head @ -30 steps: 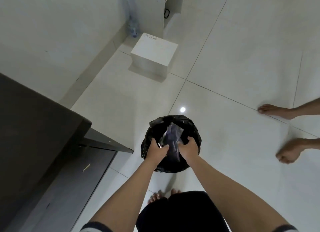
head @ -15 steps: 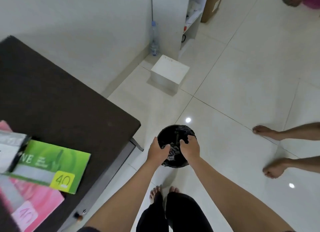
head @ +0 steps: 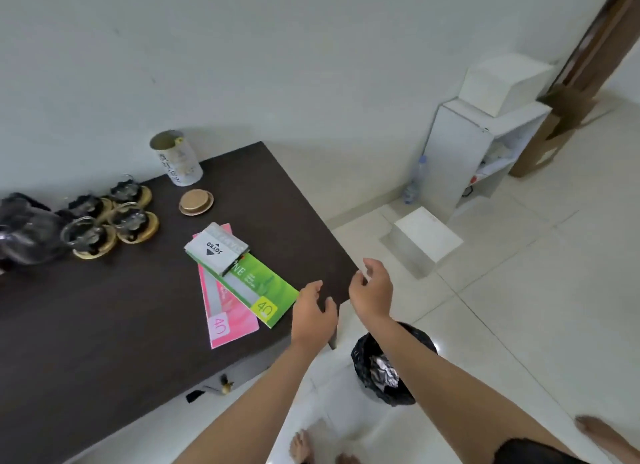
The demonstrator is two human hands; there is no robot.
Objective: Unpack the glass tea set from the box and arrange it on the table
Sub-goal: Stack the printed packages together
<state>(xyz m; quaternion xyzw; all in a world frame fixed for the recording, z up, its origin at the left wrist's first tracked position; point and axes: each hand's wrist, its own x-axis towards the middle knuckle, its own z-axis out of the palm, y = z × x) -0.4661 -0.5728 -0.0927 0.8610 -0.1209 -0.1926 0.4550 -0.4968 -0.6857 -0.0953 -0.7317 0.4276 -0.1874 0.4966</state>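
Observation:
The glass tea set stands at the left of the dark table (head: 104,325): a glass teapot (head: 24,235) at the left edge and several glass cups (head: 128,219) on round golden saucers. My left hand (head: 313,311) hovers empty with relaxed fingers over the table's right corner, close to a green packet (head: 259,287). My right hand (head: 372,289) is empty too, fingers loosely curled, just past the corner. A white box (head: 427,244) sits on the floor further right.
A cylindrical tin (head: 176,159) and its round lid (head: 196,202) stand near the wall. A pink packet (head: 225,311) and small grey box (head: 216,249) lie mid-table. A black-lined bin (head: 388,370) holding wrapping stands below my right arm. Another person's foot (head: 602,432) is at bottom right.
Both hands have let go of the wrapping in the bin and risen to the table corner. My view has swung left, up onto the table and tea set.

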